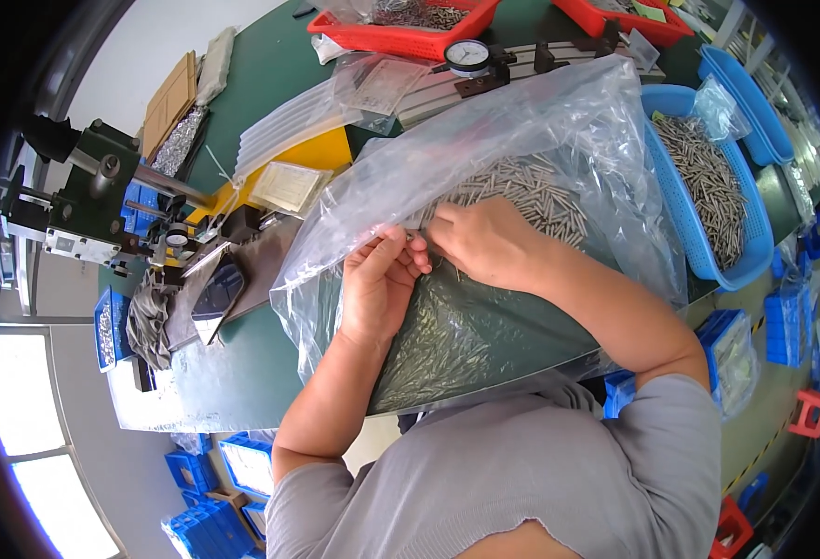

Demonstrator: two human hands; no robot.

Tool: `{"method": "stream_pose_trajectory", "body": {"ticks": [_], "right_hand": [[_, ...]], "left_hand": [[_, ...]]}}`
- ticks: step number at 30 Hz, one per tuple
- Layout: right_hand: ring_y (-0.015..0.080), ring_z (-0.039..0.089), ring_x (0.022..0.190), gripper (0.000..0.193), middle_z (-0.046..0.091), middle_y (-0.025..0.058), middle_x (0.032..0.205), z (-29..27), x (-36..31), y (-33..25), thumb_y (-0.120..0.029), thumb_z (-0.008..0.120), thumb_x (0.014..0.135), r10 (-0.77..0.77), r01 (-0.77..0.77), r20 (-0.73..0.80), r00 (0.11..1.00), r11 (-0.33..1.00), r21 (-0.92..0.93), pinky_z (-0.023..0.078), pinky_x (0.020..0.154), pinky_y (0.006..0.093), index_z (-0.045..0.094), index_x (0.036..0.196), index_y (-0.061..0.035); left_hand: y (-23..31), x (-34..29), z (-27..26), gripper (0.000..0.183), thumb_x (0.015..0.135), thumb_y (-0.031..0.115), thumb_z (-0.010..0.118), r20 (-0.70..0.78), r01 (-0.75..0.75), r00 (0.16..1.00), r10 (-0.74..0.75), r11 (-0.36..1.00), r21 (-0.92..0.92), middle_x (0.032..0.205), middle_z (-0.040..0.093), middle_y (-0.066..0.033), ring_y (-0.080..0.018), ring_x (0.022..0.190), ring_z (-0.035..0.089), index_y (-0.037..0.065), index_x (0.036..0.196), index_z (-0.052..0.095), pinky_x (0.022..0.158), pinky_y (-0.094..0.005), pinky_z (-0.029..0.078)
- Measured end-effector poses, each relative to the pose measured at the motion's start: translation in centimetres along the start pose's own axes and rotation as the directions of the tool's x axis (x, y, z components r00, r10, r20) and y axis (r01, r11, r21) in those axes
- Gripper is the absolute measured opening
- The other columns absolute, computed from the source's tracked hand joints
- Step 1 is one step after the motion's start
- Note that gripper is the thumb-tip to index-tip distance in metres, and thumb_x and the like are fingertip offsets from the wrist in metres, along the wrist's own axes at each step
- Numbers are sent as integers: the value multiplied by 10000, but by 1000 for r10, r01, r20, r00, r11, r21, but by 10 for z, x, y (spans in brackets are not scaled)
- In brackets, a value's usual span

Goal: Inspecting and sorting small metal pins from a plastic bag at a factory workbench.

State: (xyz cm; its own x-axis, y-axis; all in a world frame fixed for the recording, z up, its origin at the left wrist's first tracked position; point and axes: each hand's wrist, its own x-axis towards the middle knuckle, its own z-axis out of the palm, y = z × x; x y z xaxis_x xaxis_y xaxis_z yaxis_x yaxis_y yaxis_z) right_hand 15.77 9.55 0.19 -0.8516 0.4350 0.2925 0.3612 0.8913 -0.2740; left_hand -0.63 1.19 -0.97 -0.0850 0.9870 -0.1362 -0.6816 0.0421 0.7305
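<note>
A heap of small grey metal pins (521,191) lies in a large clear plastic bag (447,349) spread over the green table. My left hand (379,279) is turned palm up at the bag's opening, thumb and fingers pinched together, with a small grey glint of metal like a pin at their tips. Close beside it, at the heap's left edge, my right hand (486,244) points down and left with its fingers drawn together. What its fingertips hold, if anything, is hidden. The two hands' fingertips nearly meet.
Right of the bag, a blue basket (754,238) holds many similar pins. Red trays (410,37) and a dial gauge (467,58) stand at the back. At left are a gauge stand (98,177), a phone-like dark object (219,289) and a grey cloth (149,321).
</note>
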Motion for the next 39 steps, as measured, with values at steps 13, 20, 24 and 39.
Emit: {"method": "stream_pose_trajectory", "body": {"ticks": [13, 20, 24, 39], "right_hand": [[263, 620, 660, 106, 556, 94, 792, -1, -4, -10, -111, 545, 768, -47, 47, 11, 999, 997, -62, 506, 554, 381, 585, 850, -58], [301, 605, 679, 154, 563, 106, 804, -12, -2, 5, -88, 582, 751, -27, 32, -39, 999, 989, 146, 497, 586, 374, 604, 893, -33], [191, 621, 712, 168, 634, 99, 852, -26, 5, 12, -51, 630, 770, 166, -112, -58, 984, 849, 516, 490, 643, 301, 642, 931, -9], [68, 588, 743, 121, 656, 44, 784, -35, 7, 1, -35, 637, 780, 323, -248, 65, 944, 567, 785, 469, 698, 228, 648, 891, 13]], "left_hand": [[0, 1, 0, 109, 910, 117, 537, -2, 22, 1000, -22, 1000, 21, 818, 619, -111, -192, 704, 572, 33, 884, 602, 664, -313, 477], [0, 0, -1, 118, 912, 112, 533, 7, 13, 1000, -13, 1000, 2, 825, 619, -113, -196, 711, 572, 18, 900, 603, 662, -313, 476], [1, -1, 0, 111, 908, 106, 537, 9, 44, 999, -44, 999, 8, 840, 618, -119, -198, 718, 575, 14, 913, 600, 668, -312, 475], [0, -3, 1, 75, 898, 97, 550, 43, 83, 996, -82, 996, -20, 824, 632, -121, -206, 708, 593, 27, 898, 576, 679, -316, 487]]}}
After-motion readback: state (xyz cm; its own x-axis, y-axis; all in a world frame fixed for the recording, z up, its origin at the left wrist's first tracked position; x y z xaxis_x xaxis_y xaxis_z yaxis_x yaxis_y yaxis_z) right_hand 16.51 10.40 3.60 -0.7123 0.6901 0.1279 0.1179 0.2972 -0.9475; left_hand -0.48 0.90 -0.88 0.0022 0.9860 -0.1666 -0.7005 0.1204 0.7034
